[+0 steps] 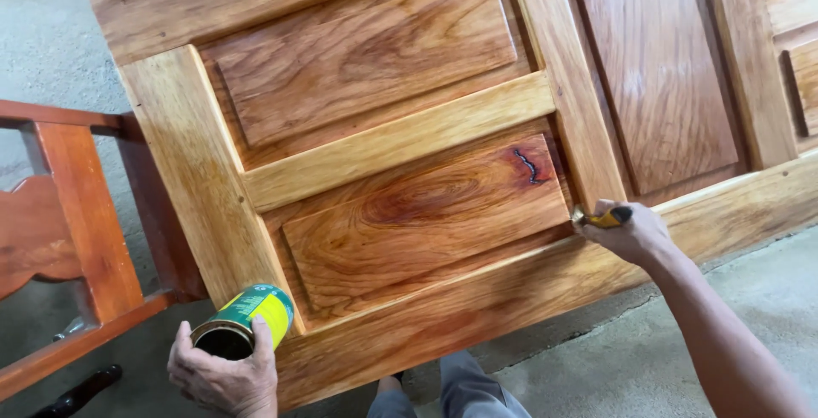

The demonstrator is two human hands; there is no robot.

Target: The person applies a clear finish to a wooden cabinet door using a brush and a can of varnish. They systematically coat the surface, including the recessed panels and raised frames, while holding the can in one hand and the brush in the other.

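On the door (409, 205) — brush (601, 217) right, can (247, 322) left.

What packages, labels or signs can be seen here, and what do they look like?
Open tin can: bottom left, held by the left hand against the edge of the varnished wooden door; round, metal rim, dark inside.
Its label: wrapped around the side, green and yellow.
No signs or screens.

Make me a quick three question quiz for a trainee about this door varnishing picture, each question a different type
1. True or false: the left hand holds an open can.
2. The right hand has its grip on: A) a hammer, B) a yellow-handled brush, C) a rag?
3. What stands to the left of the wooden door?

Key: 1 true. 2 B. 3 A red-brown wooden chair.
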